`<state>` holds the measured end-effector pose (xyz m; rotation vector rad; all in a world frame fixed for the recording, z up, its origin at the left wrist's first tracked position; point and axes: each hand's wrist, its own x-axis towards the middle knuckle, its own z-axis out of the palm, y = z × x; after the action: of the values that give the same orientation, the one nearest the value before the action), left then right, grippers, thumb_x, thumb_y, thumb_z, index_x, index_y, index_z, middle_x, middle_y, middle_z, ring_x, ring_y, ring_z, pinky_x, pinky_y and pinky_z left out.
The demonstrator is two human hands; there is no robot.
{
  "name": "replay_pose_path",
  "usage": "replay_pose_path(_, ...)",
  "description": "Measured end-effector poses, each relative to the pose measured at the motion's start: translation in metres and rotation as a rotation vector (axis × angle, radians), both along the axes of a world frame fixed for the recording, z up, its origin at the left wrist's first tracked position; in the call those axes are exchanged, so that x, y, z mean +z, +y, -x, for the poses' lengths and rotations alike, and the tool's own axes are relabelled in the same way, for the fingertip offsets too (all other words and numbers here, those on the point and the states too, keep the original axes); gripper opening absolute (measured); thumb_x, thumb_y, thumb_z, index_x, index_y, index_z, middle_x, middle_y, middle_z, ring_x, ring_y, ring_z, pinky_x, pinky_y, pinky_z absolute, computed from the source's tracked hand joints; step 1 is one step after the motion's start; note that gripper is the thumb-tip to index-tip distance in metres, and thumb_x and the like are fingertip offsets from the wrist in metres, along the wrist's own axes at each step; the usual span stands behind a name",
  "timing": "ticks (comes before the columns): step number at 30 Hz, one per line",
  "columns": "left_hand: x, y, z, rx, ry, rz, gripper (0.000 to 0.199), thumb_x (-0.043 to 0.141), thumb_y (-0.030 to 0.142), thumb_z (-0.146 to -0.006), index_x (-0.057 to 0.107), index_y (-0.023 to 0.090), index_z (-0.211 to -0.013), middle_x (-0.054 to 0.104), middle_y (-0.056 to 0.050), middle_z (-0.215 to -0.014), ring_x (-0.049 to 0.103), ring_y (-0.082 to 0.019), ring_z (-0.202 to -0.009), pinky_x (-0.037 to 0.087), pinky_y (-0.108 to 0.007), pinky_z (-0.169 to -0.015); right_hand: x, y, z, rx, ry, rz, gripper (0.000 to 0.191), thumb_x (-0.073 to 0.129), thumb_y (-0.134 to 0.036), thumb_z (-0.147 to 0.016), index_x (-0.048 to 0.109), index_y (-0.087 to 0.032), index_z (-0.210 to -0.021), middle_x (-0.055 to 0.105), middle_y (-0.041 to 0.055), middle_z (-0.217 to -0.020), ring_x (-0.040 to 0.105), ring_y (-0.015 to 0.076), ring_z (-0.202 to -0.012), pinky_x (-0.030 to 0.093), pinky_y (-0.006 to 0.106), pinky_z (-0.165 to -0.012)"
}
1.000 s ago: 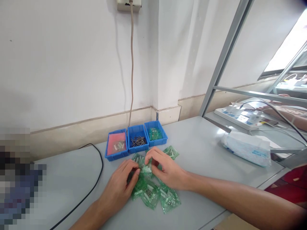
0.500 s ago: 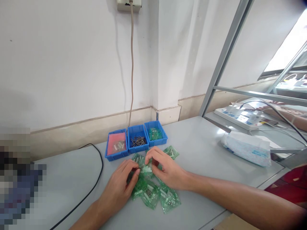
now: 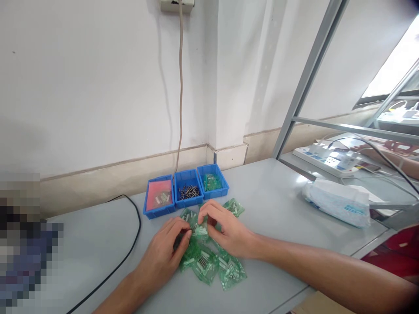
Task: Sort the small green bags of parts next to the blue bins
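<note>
Little has just been changed: one green bag (image 3: pixel 200 232) is seen between the left hand (image 3: pixel 166 249) and right hand (image 3: pixel 231 233), over the tabletop (image 3: pixel 265 187), so the same step seems kept up. Whether it is pinched by either cannot be told.

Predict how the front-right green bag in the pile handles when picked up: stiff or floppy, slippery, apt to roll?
The green bag is probably floppy: its film looks thin and creased. The shiny surface may be slightly slippery. Rolling seems unlikely, since it lies fairly flat, but the small parts inside could slide and sag.
</note>
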<state>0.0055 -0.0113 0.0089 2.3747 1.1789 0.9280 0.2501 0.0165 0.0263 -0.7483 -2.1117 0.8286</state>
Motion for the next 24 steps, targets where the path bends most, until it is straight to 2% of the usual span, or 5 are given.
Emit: replay_pose_path(24,-0.0005,-0.0004,0.0011,-0.007,0.009,0.003,0.016,0.047,0.029,-0.113,0.060,0.024,-0.105,0.069,-0.004,-0.100,0.066,-0.022,-0.091,0.053,-0.033,-0.082,-0.0007,0.0005,0.0005,-0.005,0.011,-0.001,0.040,0.051,0.008,-0.089,0.059,-0.025,-0.109,0.058,0.0014,-0.112,0.058,0.0151,-0.086,0.049,0.029,-0.078)
